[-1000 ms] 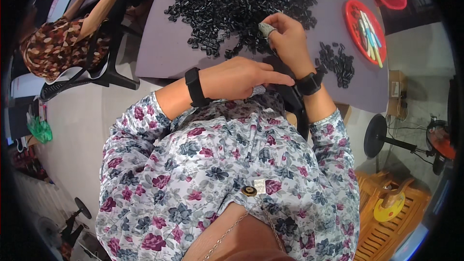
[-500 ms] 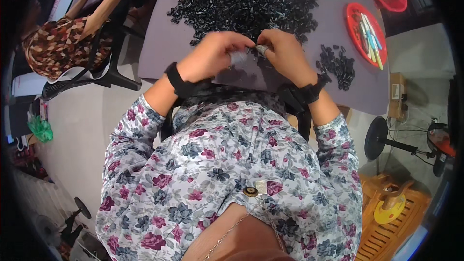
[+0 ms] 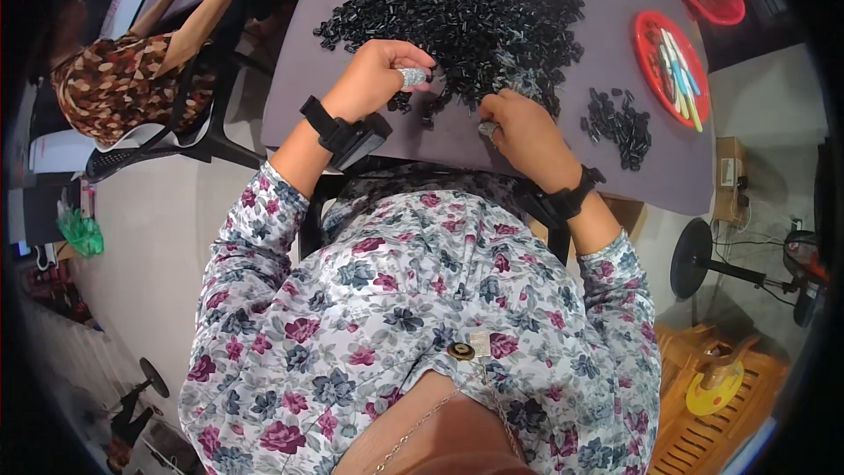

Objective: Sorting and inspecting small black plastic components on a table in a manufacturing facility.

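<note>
A large heap of small shiny black pieces [image 3: 466,9] lies on the table in front of me. At its near left edge my left hand [image 3: 378,79] is closed, with a small black piece between thumb and fingertips. A pale silvery wrap covers one of its digits. My right hand [image 3: 520,127] is curled shut near the heap's lower right edge, above the table. Something pale shows at its thumb, and whatever its fingers hold is hidden. A smaller pile of black pieces [image 3: 618,126] sits to the right of this hand.
On the right of the grey table [image 3: 677,180] stands a red tray [image 3: 646,35] with several pale-handled tools. Other people work at the upper left and upper right. A black chair [image 3: 198,141] is at the left, a fan [image 3: 693,257] at the right, an orange plastic chair [image 3: 686,422] lower right.
My hands were together at the heap's near edge; now they are apart. The left has moved up to the heap, the right down and slightly right.
</note>
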Demonstrator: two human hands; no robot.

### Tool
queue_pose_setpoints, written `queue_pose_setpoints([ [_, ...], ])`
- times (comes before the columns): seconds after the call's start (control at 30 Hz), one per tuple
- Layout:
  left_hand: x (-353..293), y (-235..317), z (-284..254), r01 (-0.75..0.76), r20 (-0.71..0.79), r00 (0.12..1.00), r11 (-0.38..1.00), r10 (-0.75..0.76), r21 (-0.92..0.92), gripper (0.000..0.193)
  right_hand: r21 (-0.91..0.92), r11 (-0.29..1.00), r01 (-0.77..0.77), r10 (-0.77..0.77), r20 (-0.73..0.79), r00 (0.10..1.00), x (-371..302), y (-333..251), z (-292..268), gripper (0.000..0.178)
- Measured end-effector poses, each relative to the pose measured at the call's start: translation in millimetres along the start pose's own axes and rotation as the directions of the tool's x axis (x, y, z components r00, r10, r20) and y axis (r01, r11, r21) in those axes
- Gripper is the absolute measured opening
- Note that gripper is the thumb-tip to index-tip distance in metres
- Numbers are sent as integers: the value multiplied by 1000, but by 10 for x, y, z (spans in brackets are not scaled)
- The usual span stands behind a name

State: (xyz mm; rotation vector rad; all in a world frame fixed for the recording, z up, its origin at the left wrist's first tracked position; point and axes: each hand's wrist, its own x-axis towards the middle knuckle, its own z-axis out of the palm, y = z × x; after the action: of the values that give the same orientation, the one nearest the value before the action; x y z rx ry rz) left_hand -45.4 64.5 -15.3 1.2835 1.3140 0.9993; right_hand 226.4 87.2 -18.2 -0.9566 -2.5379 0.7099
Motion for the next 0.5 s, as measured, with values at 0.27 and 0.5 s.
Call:
queue_pose_setpoints([
  [0.27, -14, -72, -8, 6, -10, 1000, 997, -5, 74, 24, 24, 1000, -20, 20, -18, 1000, -45, 35, -50, 23],
  [0.5, -58, -22, -3, -148, -26, 981, 840, 190, 522, 38, -78, 997, -4, 1, -42, 999, -90, 90, -91, 11],
])
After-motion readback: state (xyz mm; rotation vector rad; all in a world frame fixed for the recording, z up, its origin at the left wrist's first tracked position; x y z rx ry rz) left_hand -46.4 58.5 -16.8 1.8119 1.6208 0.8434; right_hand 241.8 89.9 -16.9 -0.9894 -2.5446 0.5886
